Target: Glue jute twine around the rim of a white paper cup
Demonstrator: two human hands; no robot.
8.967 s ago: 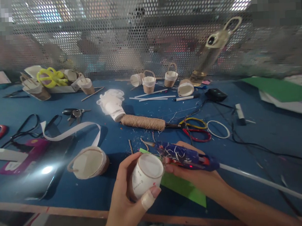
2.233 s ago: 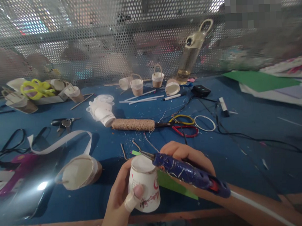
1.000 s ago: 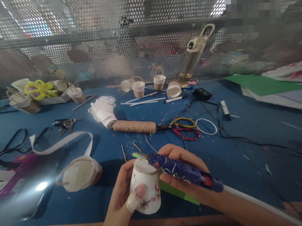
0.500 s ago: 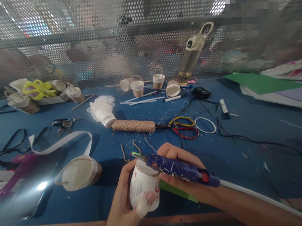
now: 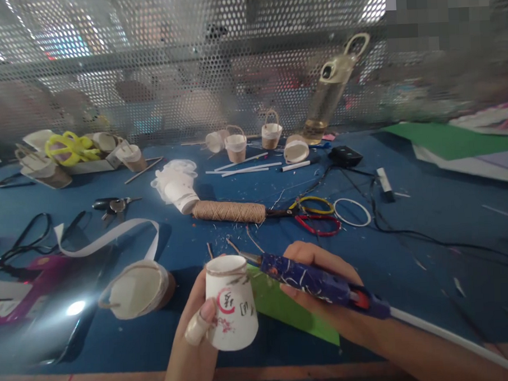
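Note:
My left hand point(image 5: 193, 333) grips a white paper cup point(image 5: 231, 304) held upside down, base up, with red print on its side and a bandaged thumb on its wall. My right hand point(image 5: 314, 277) is closed round a blue glue gun point(image 5: 312, 278). The gun's metal nozzle points left and sits at the upper right edge of the cup's base. A white glue stick point(image 5: 454, 330) trails from the back of the gun to the lower right. A green paper sheet point(image 5: 284, 307) lies on the blue table point(image 5: 408, 245) under both hands.
A twine-wrapped cup with a handle point(image 5: 136, 285) lies to the left, beside a white paper strip point(image 5: 108, 236). A twine spool point(image 5: 229, 211), scissors point(image 5: 314, 216), a white ring point(image 5: 352, 211), keys point(image 5: 114, 205), cables and small finished baskets point(image 5: 236, 143) are farther back. A bottle point(image 5: 331, 86) leans on the perforated screen.
My left hand has turned and shifted the cup left, so its printed side now faces me. The glue gun nozzle has gone from over the base to its right edge.

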